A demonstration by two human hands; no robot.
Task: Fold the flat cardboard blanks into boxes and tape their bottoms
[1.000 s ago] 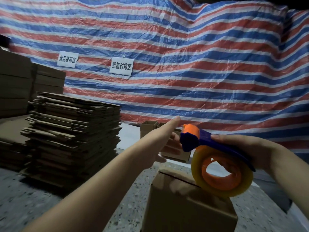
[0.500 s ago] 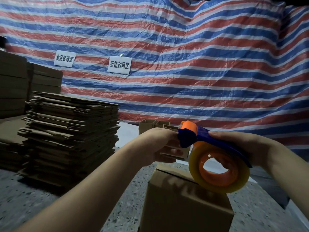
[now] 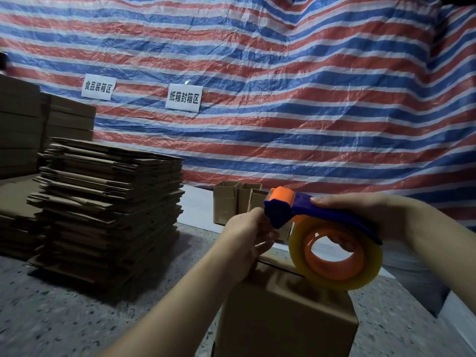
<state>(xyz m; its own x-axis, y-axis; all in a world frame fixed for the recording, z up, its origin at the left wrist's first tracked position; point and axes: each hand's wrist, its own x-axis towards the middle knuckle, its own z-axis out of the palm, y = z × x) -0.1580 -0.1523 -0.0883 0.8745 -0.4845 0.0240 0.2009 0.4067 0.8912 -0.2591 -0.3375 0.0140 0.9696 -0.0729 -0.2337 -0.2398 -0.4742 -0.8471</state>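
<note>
Pulling the tape end, ready to seal the box bottom.

The right hand (image 3: 365,217) has its grip wrapped around the blue-and-orange plastic tape dispenser (image 3: 296,210), whose clear yellowish tape roll (image 3: 337,261) hangs just above the folded brown cardboard box (image 3: 283,318) standing in front of the person. The left hand (image 3: 247,233) is curled at the dispenser's nose, fingers pinching there, I'd say on the loose tape end, though the tape itself is too thin to make out. The box's closed flaps face up with a dark seam showing, untaped as far as I can see. Next the end needs sticking over the box edge, then a straight run along that seam. A tall stack of flat brown cardboard blanks (image 3: 108,202) waits on the speckled floor (image 3: 64,318) to the left.
</note>
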